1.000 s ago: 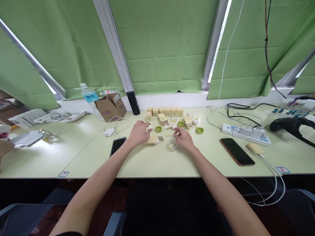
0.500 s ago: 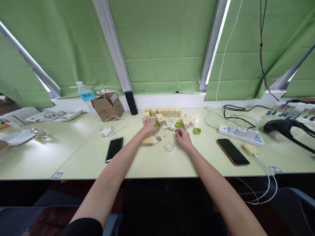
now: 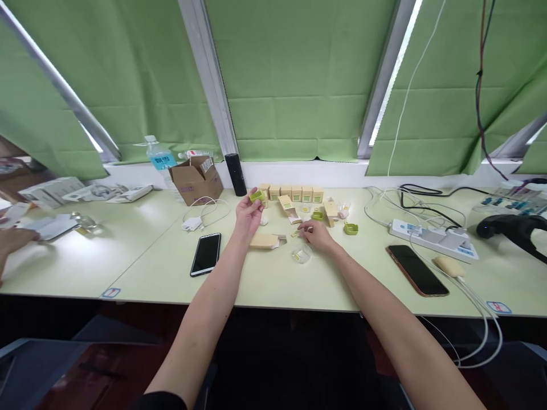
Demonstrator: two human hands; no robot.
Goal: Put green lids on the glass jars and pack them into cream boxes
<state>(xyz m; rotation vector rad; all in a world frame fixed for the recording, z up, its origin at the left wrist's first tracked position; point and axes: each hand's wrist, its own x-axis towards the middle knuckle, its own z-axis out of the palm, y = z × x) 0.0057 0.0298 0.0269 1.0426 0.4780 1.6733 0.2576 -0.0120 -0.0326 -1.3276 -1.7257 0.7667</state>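
My left hand (image 3: 249, 213) is raised over the table, its fingers closed on a small green case (image 3: 257, 196). Lower and to the right, my right hand (image 3: 317, 234) has its fingers curled together at the tabletop. Its fingertips are beside a small yellow piece (image 3: 294, 234); whether they grip it is too small to tell. A clear plastic box (image 3: 301, 254) lies just in front of that hand. Between the hands stands an opened cream carton (image 3: 289, 208), and another carton (image 3: 264, 241) lies flat. Two more green cases, one (image 3: 317, 216) behind my right hand and one (image 3: 351, 228) farther right, rest on the table.
Several small cream boxes (image 3: 296, 194) line the back. A brown cardboard box (image 3: 197, 181), black cylinder (image 3: 236, 174) and phone (image 3: 205, 254) are left. On the right are a second phone (image 3: 416, 270), a power strip (image 3: 433, 239) and cables. Another person's hand (image 3: 15, 242) is at far left.
My left hand has lifted the green case off the table. My right fingertips have come closer to the small yellow piece. Another person's hand has appeared at the far left; the view has shifted slightly.
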